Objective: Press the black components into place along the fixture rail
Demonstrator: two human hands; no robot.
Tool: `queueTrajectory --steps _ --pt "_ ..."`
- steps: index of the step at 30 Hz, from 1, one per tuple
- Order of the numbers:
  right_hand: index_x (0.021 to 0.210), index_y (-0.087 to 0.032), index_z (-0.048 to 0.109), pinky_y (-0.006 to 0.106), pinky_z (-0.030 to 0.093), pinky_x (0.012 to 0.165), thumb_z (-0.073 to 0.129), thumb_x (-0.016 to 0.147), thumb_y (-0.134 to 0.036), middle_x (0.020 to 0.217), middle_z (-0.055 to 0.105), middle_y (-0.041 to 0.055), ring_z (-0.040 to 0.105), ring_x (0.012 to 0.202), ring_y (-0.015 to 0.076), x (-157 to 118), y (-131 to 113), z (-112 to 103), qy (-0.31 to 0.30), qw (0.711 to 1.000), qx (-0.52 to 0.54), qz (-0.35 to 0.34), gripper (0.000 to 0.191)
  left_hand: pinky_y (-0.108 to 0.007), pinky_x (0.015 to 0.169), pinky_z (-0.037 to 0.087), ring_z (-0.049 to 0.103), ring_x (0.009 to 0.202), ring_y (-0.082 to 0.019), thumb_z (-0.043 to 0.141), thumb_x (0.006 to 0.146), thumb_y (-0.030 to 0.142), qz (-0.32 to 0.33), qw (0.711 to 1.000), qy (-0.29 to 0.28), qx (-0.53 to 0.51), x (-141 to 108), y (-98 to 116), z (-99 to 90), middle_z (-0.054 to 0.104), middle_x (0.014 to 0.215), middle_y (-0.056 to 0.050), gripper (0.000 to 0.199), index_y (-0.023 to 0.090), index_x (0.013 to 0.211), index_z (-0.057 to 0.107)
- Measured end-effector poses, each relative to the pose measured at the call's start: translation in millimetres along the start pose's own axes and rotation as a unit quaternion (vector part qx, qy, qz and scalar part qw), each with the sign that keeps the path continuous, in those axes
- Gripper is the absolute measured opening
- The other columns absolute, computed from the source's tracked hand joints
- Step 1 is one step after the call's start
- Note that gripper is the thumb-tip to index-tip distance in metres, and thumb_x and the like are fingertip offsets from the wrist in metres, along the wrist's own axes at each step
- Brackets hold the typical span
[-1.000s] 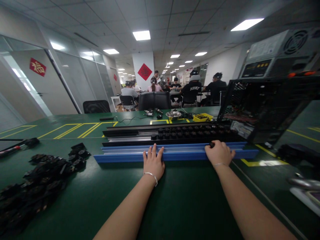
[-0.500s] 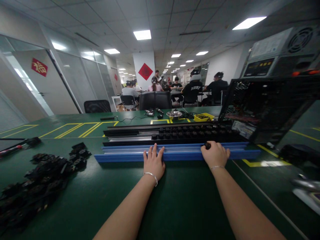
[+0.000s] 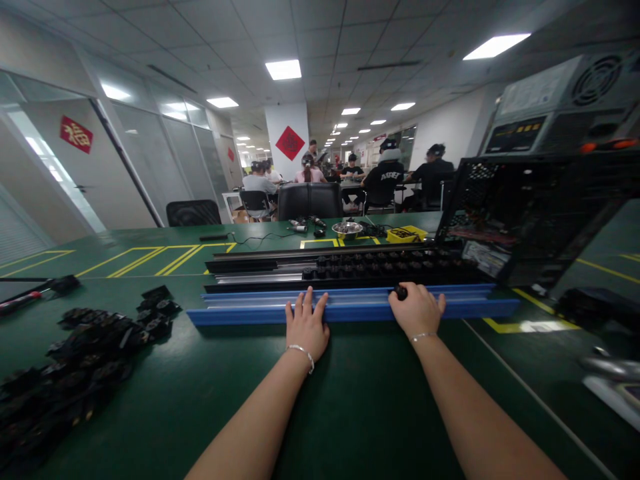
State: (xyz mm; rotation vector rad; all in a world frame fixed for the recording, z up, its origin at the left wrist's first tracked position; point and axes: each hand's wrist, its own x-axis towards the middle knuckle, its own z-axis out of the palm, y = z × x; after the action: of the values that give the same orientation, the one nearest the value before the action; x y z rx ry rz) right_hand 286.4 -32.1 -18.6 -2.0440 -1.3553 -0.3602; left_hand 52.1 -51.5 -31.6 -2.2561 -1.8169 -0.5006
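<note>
A long blue channel rail (image 3: 240, 316) lies across the green table in front of me. My left hand (image 3: 306, 323) rests on its near wall, fingers spread and pointing away from me. Further right, my right hand (image 3: 416, 309) is closed around a small round black part (image 3: 401, 292) at the rail's groove; the rest of that part is hidden by the fingers. Just behind the blue rail lie black rails (image 3: 240, 265), with rows of small black parts (image 3: 370, 266) set in their right-hand portion.
Loose black parts (image 3: 95, 347) are heaped on the left. An open computer case (image 3: 530, 207) with a power supply (image 3: 555, 100) on top stands at the right. A metal bowl (image 3: 347, 230) and a yellow tray (image 3: 404, 235) sit behind the rails. People sit further back.
My right hand has slid a little to the left along the blue rail with the black part. My left hand stays in the same place on the rail.
</note>
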Motion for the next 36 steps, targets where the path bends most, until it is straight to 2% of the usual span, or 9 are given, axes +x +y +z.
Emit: queueTrajectory --steps 16,36 --pt "0.094 -0.020 0.063 0.052 0.013 0.100 0.047 0.075 -0.036 0.084 0.063 0.0048 0.055 0.082 0.0220 -6 -10 5 0.007 0.998 0.015 -0.054 0.029 -0.052 0.106 0.014 0.022 0.133 -0.027 0.054 0.073 0.030 -0.001 1.000 0.004 0.000 0 0 0.6 0.022 0.148 -0.005 0.069 0.036 0.136 0.027" --pt "0.097 -0.020 0.061 0.045 0.020 0.098 0.046 0.079 -0.043 0.088 0.065 0.0062 0.056 0.082 0.0212 -10 -18 4 -0.014 0.993 0.059 -0.101 0.033 -0.052 0.107 0.012 0.021 0.132 -0.027 0.054 0.074 0.031 -0.012 1.000 -0.016 0.004 0 3 -4.2 0.024 0.147 -0.004 0.066 0.036 0.135 0.029"
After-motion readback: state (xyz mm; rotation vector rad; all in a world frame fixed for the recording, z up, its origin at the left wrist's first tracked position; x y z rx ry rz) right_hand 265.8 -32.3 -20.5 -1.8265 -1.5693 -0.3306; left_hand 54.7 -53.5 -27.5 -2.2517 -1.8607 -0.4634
